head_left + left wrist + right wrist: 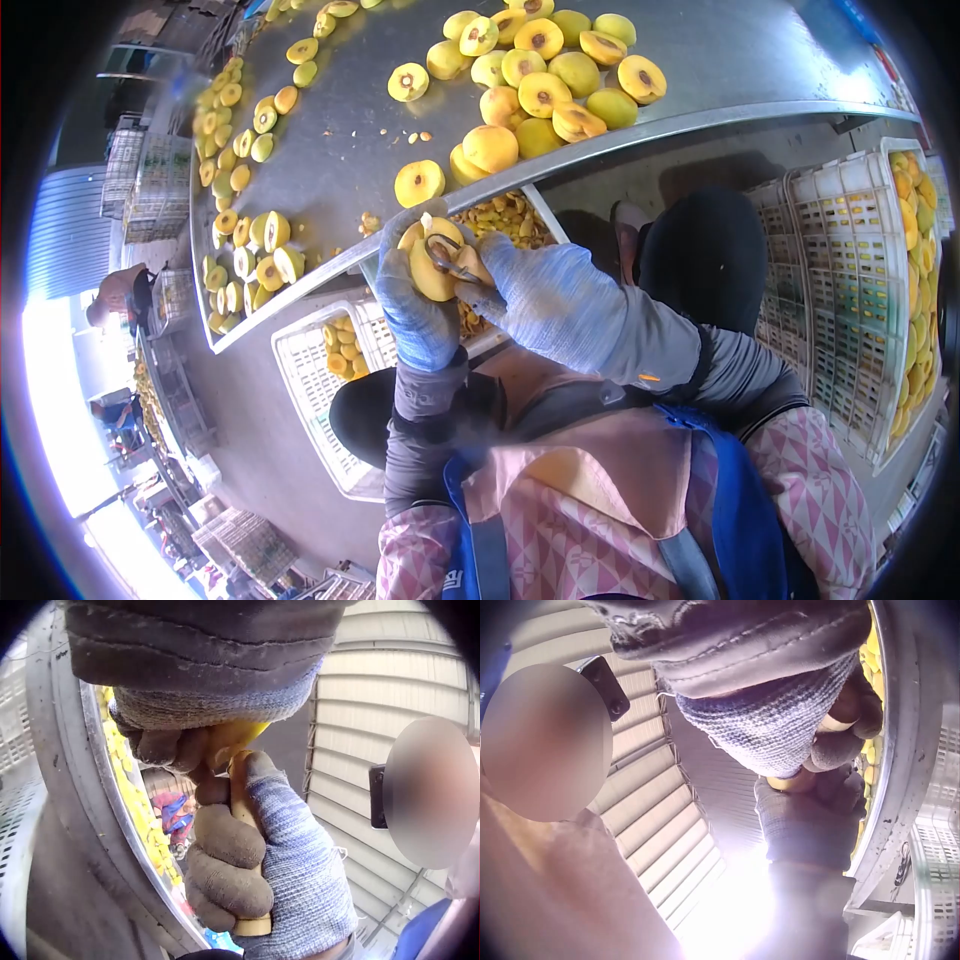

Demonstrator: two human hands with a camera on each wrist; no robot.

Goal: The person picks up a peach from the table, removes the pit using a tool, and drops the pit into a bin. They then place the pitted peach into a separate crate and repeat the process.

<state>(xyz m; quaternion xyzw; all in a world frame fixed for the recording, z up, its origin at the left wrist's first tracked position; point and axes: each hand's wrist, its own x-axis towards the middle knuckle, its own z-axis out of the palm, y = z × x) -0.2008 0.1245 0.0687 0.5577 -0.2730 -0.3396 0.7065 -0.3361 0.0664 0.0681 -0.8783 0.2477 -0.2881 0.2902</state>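
In the head view, my gloved left hand holds a yellow fruit above the table's front edge. The curved metal end of a tool lies against the fruit's cut face. My gloved right hand grips that tool. From the left wrist, fingers of the right hand wrap round its wooden handle, while the left hand pinches the fruit. The right wrist view has the right hand over the left hand, with yellow fruit between them.
Fruit halves are piled on the metal table, with more along its left side. Below its edge sits a container of orange pieces. White crates with fruit stand left and right of my legs. Other people are far left.
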